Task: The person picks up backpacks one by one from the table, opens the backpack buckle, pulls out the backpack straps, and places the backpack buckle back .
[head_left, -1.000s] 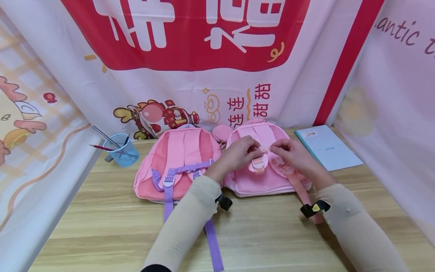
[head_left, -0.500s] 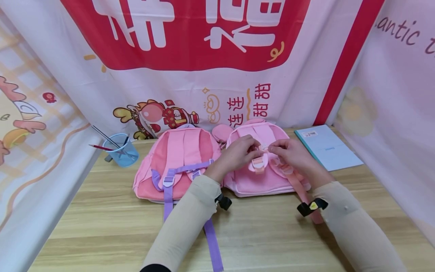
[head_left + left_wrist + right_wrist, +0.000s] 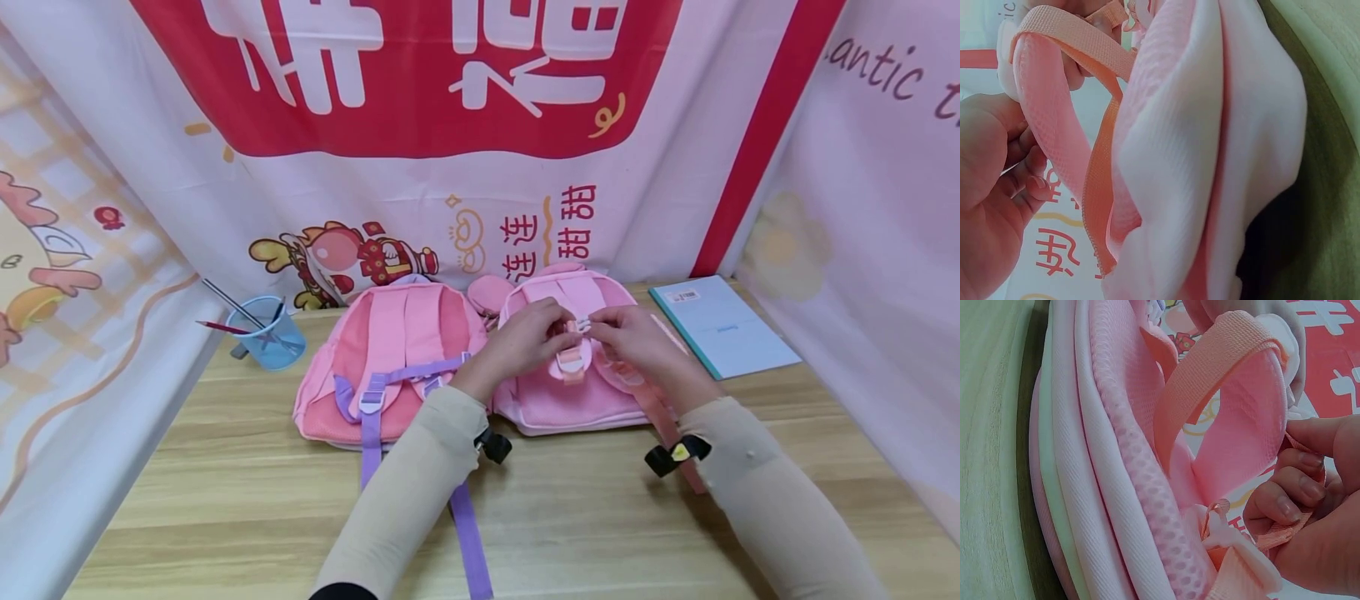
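At centre right of the head view, the white clip (image 3: 583, 324) lies between both hands' fingertips, to the right of the left hand (image 3: 534, 335) and to the left of the right hand (image 3: 636, 337); its long axis seems to run roughly level across the frame, and neither hand is plainly nearer; the left hand pinches at the clip's left end, its exact grip partly hidden; the right hand's fingers curl round peach webbing (image 3: 1282, 536), thumb and forefinger at the clip; the pink backpack (image 3: 558, 408) sits just below, with the purple-strapped backpack (image 3: 322, 392) beside it at centre left.
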`<state>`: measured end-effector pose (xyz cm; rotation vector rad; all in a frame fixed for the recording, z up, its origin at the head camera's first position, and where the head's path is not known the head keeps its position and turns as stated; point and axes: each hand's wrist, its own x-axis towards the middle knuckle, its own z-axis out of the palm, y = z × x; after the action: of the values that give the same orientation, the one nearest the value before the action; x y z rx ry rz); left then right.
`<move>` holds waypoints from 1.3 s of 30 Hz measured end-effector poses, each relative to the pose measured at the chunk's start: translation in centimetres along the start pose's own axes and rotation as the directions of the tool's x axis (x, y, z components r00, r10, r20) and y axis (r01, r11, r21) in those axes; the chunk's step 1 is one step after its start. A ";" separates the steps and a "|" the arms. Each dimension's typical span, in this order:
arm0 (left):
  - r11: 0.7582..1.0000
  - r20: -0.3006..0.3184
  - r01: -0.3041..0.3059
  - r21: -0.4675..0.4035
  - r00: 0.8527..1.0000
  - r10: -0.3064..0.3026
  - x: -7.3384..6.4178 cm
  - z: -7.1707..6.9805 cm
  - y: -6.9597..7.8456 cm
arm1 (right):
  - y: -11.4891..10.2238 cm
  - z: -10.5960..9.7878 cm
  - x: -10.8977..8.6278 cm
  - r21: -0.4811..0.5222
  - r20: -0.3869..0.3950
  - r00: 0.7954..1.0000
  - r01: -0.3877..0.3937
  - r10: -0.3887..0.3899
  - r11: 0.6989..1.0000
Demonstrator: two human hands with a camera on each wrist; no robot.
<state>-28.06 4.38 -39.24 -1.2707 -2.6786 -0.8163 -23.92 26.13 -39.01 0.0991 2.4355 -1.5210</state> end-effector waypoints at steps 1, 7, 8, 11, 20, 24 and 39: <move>1.000 -0.001 0.001 -0.001 1.000 -0.001 0.0 0.0 0.0 | 0.0 0.0 0.0 -0.004 0.000 1.000 -0.005 0.005 1.000; 1.000 -0.015 0.004 -0.017 1.000 -0.005 -0.1 0.0 -0.2 | 0.1 -0.7 -0.2 0.016 -0.013 0.999 -0.029 0.030 0.999; 1.000 -0.017 0.004 -0.019 1.000 -0.004 -0.1 0.0 -0.2 | 0.2 -1.0 -0.2 0.015 -0.011 1.000 -0.027 0.027 1.000; 1.000 -0.022 0.002 -0.013 1.000 -0.002 0.0 0.1 -0.3 | 0.5 -1.6 -0.3 -0.019 0.004 1.000 -0.010 0.010 1.000; 1.000 -0.014 0.004 -0.020 1.000 -0.004 0.0 0.1 -0.5 | 1.0 -1.9 -0.3 0.005 0.025 0.999 0.023 -0.023 1.000; 0.999 -0.007 0.010 -0.030 1.000 -0.010 0.1 0.1 -0.5 | 0.8 -1.6 -0.3 0.045 0.017 1.000 0.017 -0.018 0.999; 1.000 -0.008 -0.019 -0.023 1.000 0.019 0.4 0.4 -0.5 | -0.1 -0.8 -0.3 0.049 0.060 0.998 -0.005 0.002 0.999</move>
<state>-28.63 4.55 -39.67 -1.2935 -2.6548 -0.8505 -23.79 26.79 -38.52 0.0668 2.3514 -1.5595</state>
